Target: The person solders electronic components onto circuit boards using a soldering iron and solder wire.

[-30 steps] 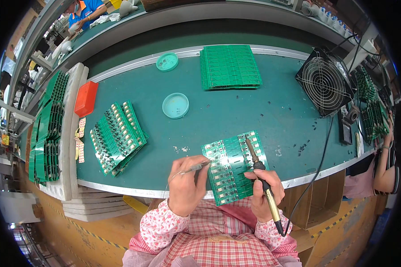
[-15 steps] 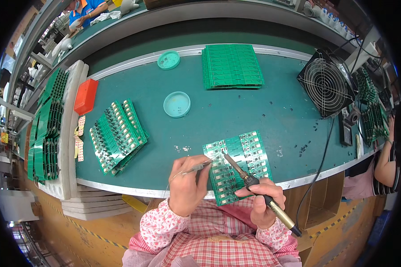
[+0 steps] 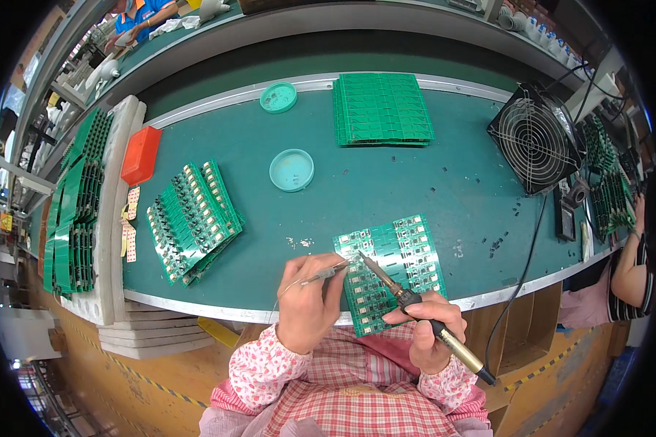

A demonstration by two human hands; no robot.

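Observation:
A green circuit board panel (image 3: 383,255) with rows of small components lies before me, its near end past the table edge. My right hand (image 3: 431,328) grips a soldering iron (image 3: 415,300) with a black and gold handle; its tip is at the panel's upper left row. My left hand (image 3: 306,298) is closed round solder wire in a slim, clear pen-like holder (image 3: 323,274), pointing at the same spot. A thin strand loops down beside this hand. Whether the iron tip touches the wire is too small to tell.
Populated panels (image 3: 195,222) are stacked at left, bare-looking green panels (image 3: 383,109) at the back. Two round turquoise dishes, one nearer (image 3: 291,170), a red box (image 3: 141,156), a black fan (image 3: 536,135) and loose black parts (image 3: 496,244) are about. Co-workers sit at far left and right.
The iron's tip has shifted slightly left and toward me along the component row. My left hand and the panel have hardly moved.

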